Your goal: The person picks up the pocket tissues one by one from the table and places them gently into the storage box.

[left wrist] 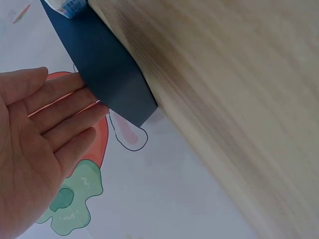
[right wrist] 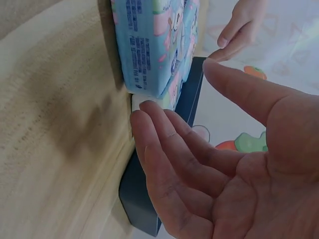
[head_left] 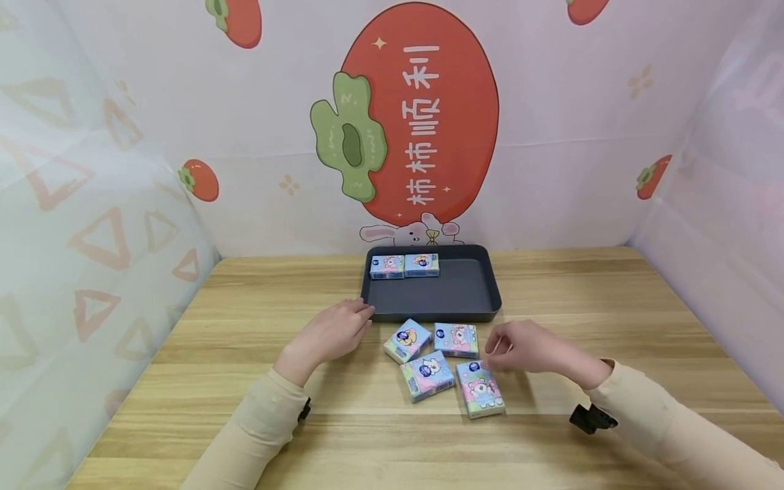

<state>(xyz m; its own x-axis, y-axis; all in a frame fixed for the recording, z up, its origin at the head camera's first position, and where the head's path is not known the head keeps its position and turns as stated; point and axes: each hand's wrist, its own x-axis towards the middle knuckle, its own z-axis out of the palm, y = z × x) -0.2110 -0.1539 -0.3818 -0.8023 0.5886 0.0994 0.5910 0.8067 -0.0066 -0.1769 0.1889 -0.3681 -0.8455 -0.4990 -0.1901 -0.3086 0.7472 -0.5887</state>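
A dark grey tray (head_left: pixel 436 289) stands at the back of the table with two small pastel cartoon packs, which look like pocket tissues, side by side in its back left corner: a left pack (head_left: pixel 387 266) and a right pack (head_left: pixel 422 265). My left hand (head_left: pixel 333 333) is at the tray's front left corner, fingers extended and fingertips at its wall (left wrist: pixel 107 59). Several similar packs lie in front of the tray. My right hand (head_left: pixel 529 347) hovers beside the nearest pack (head_left: pixel 480 389) and the pack by the rim (head_left: pixel 456 339). Nothing is between its loosely bent fingers (right wrist: pixel 169 134).
Two more packs lie at odd angles, a yellow-figured pack (head_left: pixel 407 340) and a white-figured pack (head_left: pixel 427 376). Bare wood-grain table (head_left: pixel 294 286) shows on both sides. A printed cloth backdrop (head_left: pixel 275 102) rises behind the tray, with cloth walls left and right.
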